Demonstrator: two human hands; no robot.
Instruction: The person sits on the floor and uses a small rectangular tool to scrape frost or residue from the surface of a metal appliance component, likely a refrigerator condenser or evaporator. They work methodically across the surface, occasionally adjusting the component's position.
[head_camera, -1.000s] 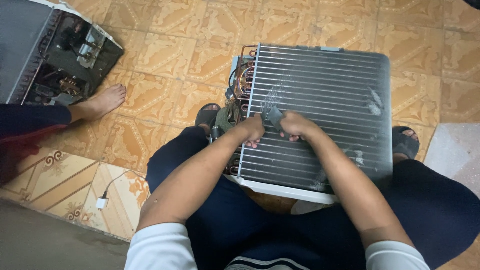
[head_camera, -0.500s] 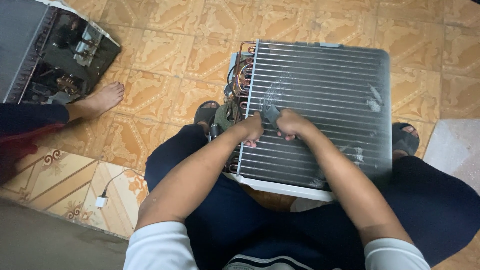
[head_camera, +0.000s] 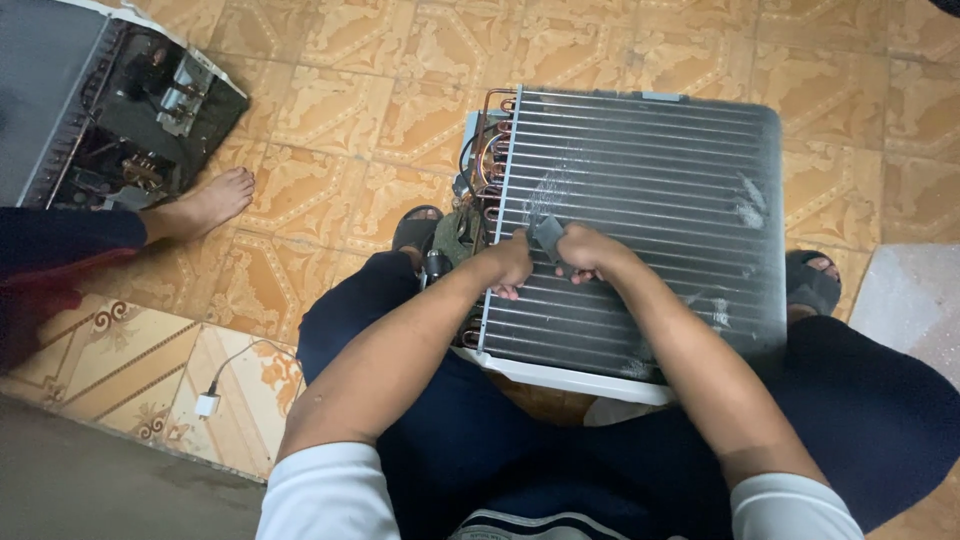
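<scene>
The patterned orange tile floor (head_camera: 340, 90) fills most of the view. On it, in the middle and to the right, stands the finned coil unit (head_camera: 650, 200), a large dark grey slab of fine metal fins crossed by straight horizontal tubes, tilted toward the person and resting between the knees. Pale scuffed patches mark the fins at its centre and along the right side. Copper tube bends (head_camera: 492, 140) run down its left edge, and a white base strip (head_camera: 560, 375) lies along its near edge.

At the far left sits a second opened unit (head_camera: 130, 110), a dark housing with wiring and metal parts inside. Just near it is another person's bare foot (head_camera: 205, 205). A white plug on a thin cable (head_camera: 207, 404) lies on the floor at the near left.

Both hands meet on the coil's face, left of centre. The left hand (head_camera: 508, 265) is curled tight, fingers pressed on the fins. The right hand (head_camera: 585, 250) is closed around a small grey tool (head_camera: 548, 236), held flat against the fins between the two hands.
</scene>
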